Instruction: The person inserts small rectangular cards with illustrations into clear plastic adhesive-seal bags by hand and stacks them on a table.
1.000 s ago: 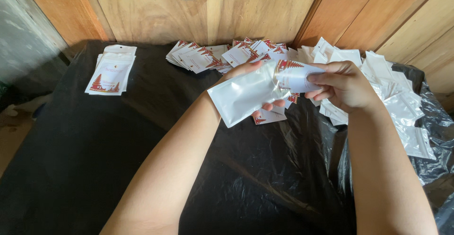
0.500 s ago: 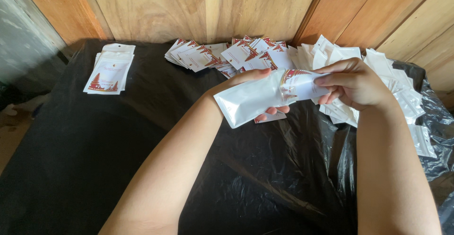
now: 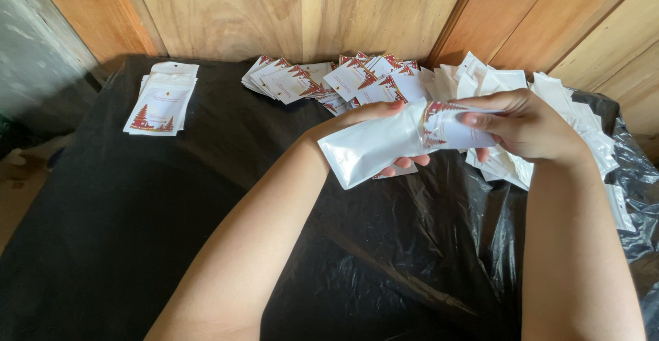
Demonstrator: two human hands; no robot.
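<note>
Item 1, nearest: black plastic sheet, wrinkled and glossy, covering the table under our forearms.

Item 2: pouch, held above the sheet between our two hands. It was a flat white sachet with a shiny, slightly crumpled face, tilted so its lower end pointed down to the left. Its upper right end carried a white label printed with a red tiered-tree motif; the label curved over the pouch there.

Item 3: left hand, behind the pouch, thumb along its upper edge and fingertips showing under its lower edge. We had it closed on the pouch.

Item 4: right hand, fingers curled over the labelled end, thumb on top. It pinched the label against the pouch.

Item 5: loose heap of plain white pouches, on the sheet to the right, beneath and beyond the right hand, running down the table's right edge.

Item 6: fanned spread of labels, white with red motifs, overlapping, at the back centre just beyond the left hand.

Item 7: small neat stack of finished pouches, label side up, at the far left, well apart from the rest.

Item 8, farthest: wooden plank wall behind the table.
</note>
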